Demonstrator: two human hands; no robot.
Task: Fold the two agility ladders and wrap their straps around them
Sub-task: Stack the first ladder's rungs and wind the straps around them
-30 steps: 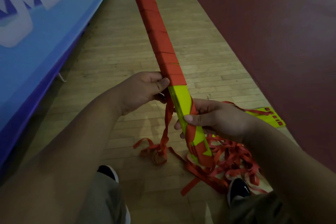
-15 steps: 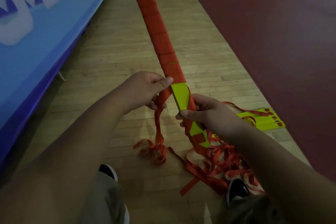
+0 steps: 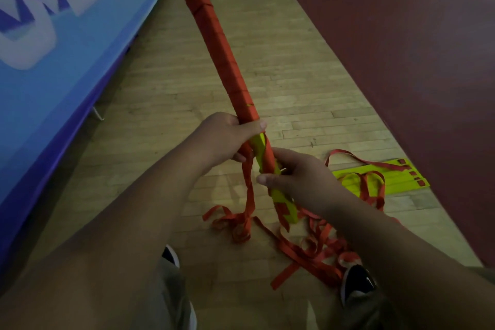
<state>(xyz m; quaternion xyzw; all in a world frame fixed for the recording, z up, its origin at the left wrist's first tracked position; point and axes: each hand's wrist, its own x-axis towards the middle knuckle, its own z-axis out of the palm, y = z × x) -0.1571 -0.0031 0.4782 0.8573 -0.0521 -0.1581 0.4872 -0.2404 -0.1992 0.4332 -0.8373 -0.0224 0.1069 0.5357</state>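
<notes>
The first folded ladder (image 3: 214,35) stands slanted in front of the person, most of its length bound in tight red turns, its yellow-green lower end bare; the left hand (image 3: 227,136) grips it right where the wrapping stops, thumb laid across the last turn, and the right hand (image 3: 297,177) has its fingers (image 3: 267,178) curled round the bare part just below; the loose strap (image 3: 247,185) drops from under the left hand to a tangled heap (image 3: 316,246) on the wooden floor (image 3: 281,75), close to a shoe (image 3: 359,284); the second ladder (image 3: 380,177) lies flat nearby, unwrapped. Let the tension slip and I'd expect the last turns to slacken; the heap looks ready to knot or catch underfoot. The blue banner (image 3: 53,35) shows big white letters cut off by the frame, unreadable as a word; no brand shows on the ladders.
</notes>
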